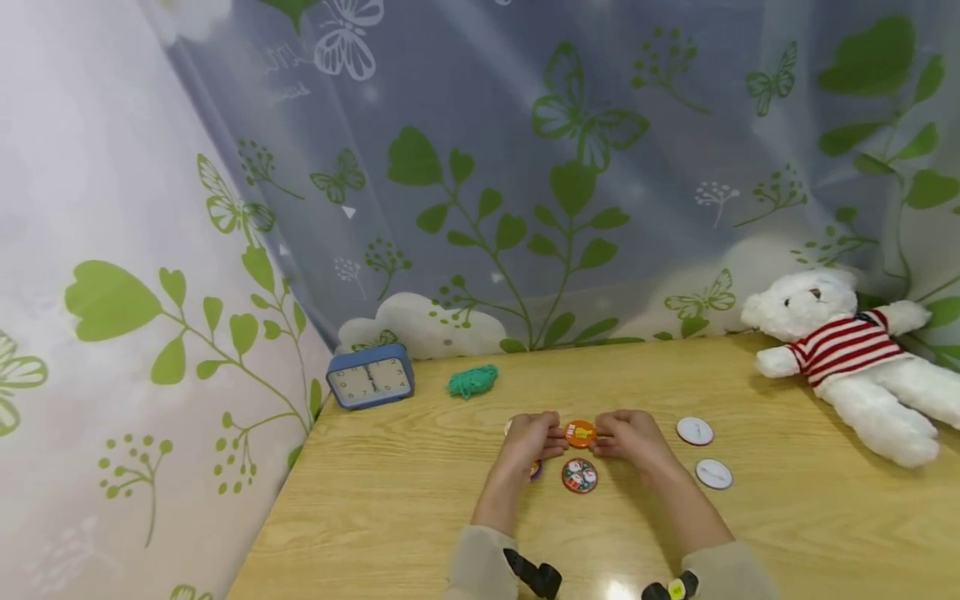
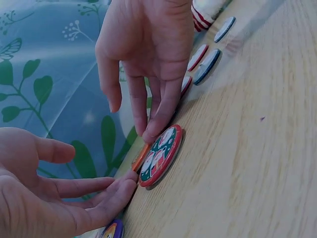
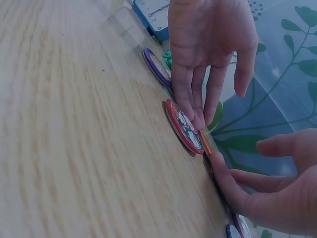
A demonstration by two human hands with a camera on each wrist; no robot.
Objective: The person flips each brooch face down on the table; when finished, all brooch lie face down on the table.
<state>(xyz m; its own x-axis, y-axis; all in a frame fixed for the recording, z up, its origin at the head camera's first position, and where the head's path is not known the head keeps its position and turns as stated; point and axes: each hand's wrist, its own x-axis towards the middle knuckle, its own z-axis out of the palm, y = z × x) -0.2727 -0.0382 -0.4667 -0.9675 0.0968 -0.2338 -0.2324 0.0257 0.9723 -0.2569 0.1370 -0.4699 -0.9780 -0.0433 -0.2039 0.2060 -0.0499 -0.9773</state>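
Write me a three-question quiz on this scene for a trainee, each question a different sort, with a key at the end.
1. In the head view, what colour is the badge directly between the fingertips of the left hand and the right hand?
2. True or false: the teddy bear wears a plain green top.
3. Fill in the missing word: in the head view, the blue ____ stands just left of the green yarn bundle.

Key:
1. Orange.
2. False; it wears red and white stripes.
3. Clock.
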